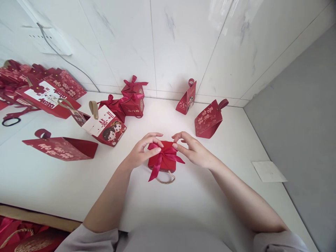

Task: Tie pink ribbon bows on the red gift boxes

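Observation:
A small red gift box (169,165) stands on the white table in front of me, with a gold rope handle (166,182) hanging at its near side. A shiny crimson ribbon (163,154) is tied in a bow over its top, the tails spread to either side. My left hand (143,150) curls in from the left, thumb and index finger closed on the bow's left part. From the right, my right hand (193,150) has its thumb and bent index finger at the bow's right part. The ribbon between the fingers is partly hidden.
Red paper gift boxes stand around: one at left (63,148), one with cartoon figures (105,126), ribboned ones (132,101) by the wall, two at right (208,119). More boxes and scissors (15,117) lie far left. A white paper (269,171) lies at the right edge.

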A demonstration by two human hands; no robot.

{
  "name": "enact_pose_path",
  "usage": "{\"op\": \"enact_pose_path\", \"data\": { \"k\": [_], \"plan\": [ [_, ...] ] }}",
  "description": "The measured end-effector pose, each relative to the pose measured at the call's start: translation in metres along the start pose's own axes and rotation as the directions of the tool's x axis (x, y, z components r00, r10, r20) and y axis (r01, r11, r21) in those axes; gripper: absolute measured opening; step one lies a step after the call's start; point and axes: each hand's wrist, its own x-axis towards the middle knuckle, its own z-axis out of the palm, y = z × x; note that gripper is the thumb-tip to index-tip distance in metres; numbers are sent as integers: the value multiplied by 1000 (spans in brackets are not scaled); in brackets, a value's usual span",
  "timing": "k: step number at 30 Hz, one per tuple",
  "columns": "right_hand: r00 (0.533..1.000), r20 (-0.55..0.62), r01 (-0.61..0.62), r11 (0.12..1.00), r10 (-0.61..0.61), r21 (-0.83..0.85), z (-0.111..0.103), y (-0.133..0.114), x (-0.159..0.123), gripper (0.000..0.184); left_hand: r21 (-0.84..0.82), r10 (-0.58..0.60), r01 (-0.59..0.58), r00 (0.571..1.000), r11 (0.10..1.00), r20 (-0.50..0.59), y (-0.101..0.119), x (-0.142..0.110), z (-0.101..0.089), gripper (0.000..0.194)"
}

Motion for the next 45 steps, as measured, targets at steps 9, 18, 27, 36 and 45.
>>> {"op": "enact_pose_path", "data": {
  "k": [9, 18, 27, 36, 45],
  "plan": [
    [798, 572, -281, 957, 191, 73, -24, 6, 2, 44, 152, -13, 13, 1000, 988, 2, 3, 0, 4, 7],
    [857, 484, -389, 838, 176, 384, -6, -2, -1, 33, 182, -12, 102, 899, 978, -438, -9, 7, 20, 7],
    [877, 468, -284, 906, 113, 314, 6, -15, -10, 31, 193, 0, 101, 886, 976, -463, -13, 9, 21, 8],
    [932, 363, 157, 906, -3, -393, 22, -19, -15, 22, 162, 0, 80, 897, 983, -443, -15, 10, 24, 10],
    [855, 449, 63, 809, 259, -585, 9, 2, -8, 21, -51, -64, 65, 998, 997, 11, -9, -2, -21, 32]
  ]
}}
